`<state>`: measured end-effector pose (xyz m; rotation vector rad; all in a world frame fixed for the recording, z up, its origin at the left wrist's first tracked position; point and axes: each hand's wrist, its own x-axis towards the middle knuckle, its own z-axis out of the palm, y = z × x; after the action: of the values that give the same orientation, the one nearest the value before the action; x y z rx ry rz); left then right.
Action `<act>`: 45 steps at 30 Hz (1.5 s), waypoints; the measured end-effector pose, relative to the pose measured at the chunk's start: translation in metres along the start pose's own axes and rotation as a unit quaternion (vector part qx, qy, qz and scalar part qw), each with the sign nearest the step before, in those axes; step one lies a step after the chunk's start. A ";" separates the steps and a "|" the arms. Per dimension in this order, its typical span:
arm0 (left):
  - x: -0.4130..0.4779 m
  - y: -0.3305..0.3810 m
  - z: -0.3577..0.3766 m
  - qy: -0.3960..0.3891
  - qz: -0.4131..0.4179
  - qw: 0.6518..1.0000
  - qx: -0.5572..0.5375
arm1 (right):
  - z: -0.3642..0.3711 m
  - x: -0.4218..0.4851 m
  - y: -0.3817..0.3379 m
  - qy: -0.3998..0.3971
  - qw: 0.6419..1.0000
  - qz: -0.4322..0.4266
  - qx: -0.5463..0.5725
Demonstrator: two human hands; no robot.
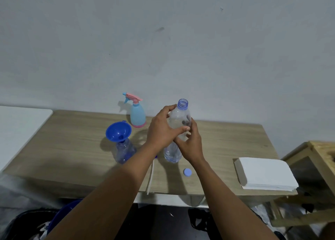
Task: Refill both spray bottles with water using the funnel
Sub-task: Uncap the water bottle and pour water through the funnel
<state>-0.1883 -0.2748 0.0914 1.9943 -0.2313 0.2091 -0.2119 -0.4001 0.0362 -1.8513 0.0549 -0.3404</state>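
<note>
At far left I see a white surface (18,127) butting against the wooden table (226,143). On the table's left part, the blue funnel (118,131) sits in the open neck of the clear spray bottle (124,152), which stands upright. Behind it, near the wall, the pale blue spray bottle (137,114) stands with its pink trigger head on. A thin white tube (150,176) lies by the front edge, partly hidden by the left forearm.

At centre, the left hand (161,131) wraps its fingers and thumb round the upper part of the uncapped water bottle (178,127). The right hand (190,145) curls round its middle from the other side. The bottle is upright; its base may rest on the table, though I cannot be sure. Its blue cap (187,172) lies just in front. Farther right sits a stack of white paper (264,172).
</note>
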 end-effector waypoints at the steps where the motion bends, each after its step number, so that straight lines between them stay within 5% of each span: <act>1: 0.000 0.001 0.000 -0.005 0.001 1.000 0.001 | 0.000 0.000 0.000 0.001 1.000 0.001 -0.001; 7: -0.010 0.005 -0.019 -0.023 0.005 0.999 0.024 | 0.000 0.005 0.006 -0.007 1.000 0.010 -0.007; 14: -0.045 -0.042 -0.102 0.197 -0.009 0.969 0.150 | 0.007 0.007 0.004 0.005 1.000 0.007 -0.007; 18: -0.052 -0.080 -0.122 0.148 -0.119 0.967 0.172 | 0.012 0.007 -0.007 0.024 0.999 -0.014 -0.017; 24: -0.046 -0.107 -0.129 0.092 -0.154 0.980 0.081 | 0.022 0.007 -0.039 0.017 0.991 -0.109 -0.079; 45: -0.037 -0.120 -0.149 0.034 -0.062 0.996 -0.047 | 0.061 -0.024 -0.073 -0.104 0.936 -0.103 -0.320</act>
<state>-0.1998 -0.0871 0.0395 1.8971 -0.0726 0.1822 -0.2293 -0.3158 0.0842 -2.5415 -0.1982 -0.2874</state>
